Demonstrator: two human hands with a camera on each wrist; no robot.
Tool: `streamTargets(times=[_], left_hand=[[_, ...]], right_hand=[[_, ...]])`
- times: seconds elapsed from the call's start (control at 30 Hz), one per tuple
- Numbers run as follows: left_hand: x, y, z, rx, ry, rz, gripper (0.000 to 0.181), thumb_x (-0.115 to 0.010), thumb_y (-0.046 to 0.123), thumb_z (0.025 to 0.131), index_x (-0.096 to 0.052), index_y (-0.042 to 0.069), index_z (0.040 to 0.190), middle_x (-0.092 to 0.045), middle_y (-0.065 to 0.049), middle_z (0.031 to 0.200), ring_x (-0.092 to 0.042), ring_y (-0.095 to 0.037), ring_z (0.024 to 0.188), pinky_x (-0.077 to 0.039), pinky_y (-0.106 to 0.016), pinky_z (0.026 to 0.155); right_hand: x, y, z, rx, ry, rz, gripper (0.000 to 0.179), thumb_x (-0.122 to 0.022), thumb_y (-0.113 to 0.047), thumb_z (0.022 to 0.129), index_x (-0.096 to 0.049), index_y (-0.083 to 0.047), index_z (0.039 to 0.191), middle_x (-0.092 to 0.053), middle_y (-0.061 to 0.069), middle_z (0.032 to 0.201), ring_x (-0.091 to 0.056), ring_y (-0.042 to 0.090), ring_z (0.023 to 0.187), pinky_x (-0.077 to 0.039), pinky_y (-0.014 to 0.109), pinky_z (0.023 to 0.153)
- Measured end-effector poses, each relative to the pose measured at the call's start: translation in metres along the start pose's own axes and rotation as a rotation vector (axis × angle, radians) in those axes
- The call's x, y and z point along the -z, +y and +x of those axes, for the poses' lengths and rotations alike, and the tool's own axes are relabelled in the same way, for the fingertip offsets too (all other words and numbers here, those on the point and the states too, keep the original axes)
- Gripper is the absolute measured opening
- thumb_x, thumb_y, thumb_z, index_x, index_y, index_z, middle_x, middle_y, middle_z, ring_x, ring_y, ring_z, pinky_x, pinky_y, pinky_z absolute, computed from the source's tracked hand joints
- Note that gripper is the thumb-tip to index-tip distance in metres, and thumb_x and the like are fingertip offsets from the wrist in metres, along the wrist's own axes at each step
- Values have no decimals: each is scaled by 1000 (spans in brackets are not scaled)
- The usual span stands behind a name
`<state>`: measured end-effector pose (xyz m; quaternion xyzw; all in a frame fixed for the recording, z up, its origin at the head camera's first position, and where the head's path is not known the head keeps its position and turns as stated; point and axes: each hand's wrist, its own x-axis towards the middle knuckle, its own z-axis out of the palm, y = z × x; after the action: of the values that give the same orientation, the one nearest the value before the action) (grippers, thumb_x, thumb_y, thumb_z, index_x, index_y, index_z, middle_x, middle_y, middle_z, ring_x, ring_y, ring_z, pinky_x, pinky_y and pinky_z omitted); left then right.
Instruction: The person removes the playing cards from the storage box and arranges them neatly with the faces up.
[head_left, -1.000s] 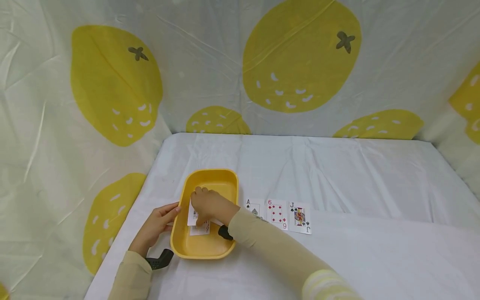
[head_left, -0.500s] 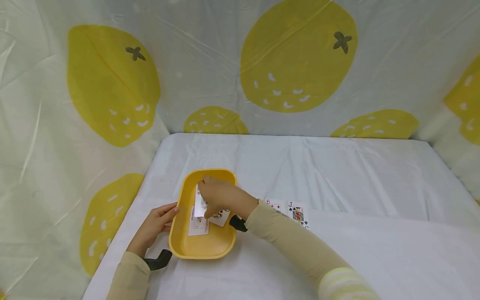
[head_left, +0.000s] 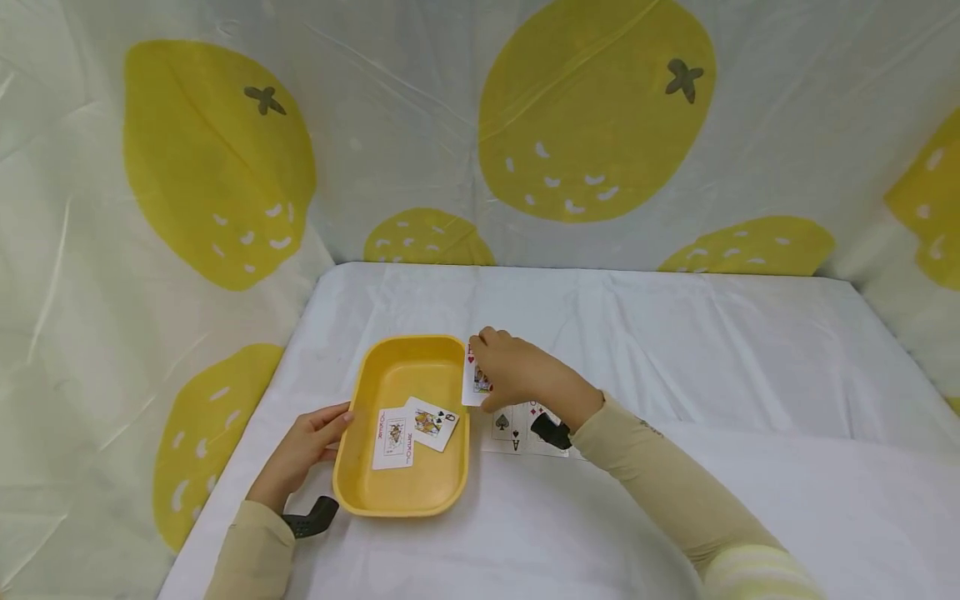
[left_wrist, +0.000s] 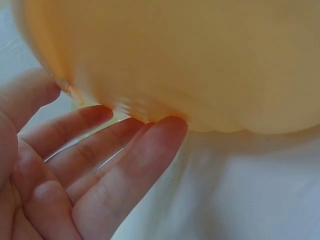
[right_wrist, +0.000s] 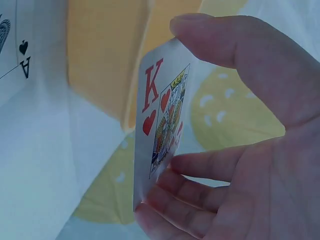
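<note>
"What is the right hand holding?"
"Near the head view's centre, its thumb and fingers are pinching a thin, white, rectangular king of hearts by opposite edges, perhaps keeping the face uncovered."
"And the left hand?"
"At lower left, it is gripping a yellow, rounded, plastic-looking tray by its side, probably steadying it."

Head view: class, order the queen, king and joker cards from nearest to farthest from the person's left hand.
1. Joker: in the tray.
2. Queen: in the tray, right of the joker.
3. King: in the right hand, farthest right.
</note>
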<state>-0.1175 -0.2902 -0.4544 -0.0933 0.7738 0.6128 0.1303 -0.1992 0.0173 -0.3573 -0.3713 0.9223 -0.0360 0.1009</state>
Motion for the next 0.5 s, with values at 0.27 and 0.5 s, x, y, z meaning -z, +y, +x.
streamTargets(times=[0.27, 0.5], left_hand=[[0, -1, 1, 0, -7, -5, 56, -56, 32, 89, -44, -4, 130, -57, -19, 114, -60, -18, 85, -53, -35, 69], [1, 0, 1, 0, -8, 4, 57, -56, 32, 89, -42, -4, 131, -56, -19, 115, -60, -18, 86, -53, -34, 70]], right_hand=[[-10, 31, -22, -55, -7, 63, 88, -76, -32, 64, -35, 7, 131, -37, 18, 126, -41, 29, 109, -40, 36, 92], [-24, 62, -52, -117, -22, 134, 84, -74, -23, 65, -32, 8, 132, -34, 20, 129, -40, 30, 110, -40, 39, 90]])
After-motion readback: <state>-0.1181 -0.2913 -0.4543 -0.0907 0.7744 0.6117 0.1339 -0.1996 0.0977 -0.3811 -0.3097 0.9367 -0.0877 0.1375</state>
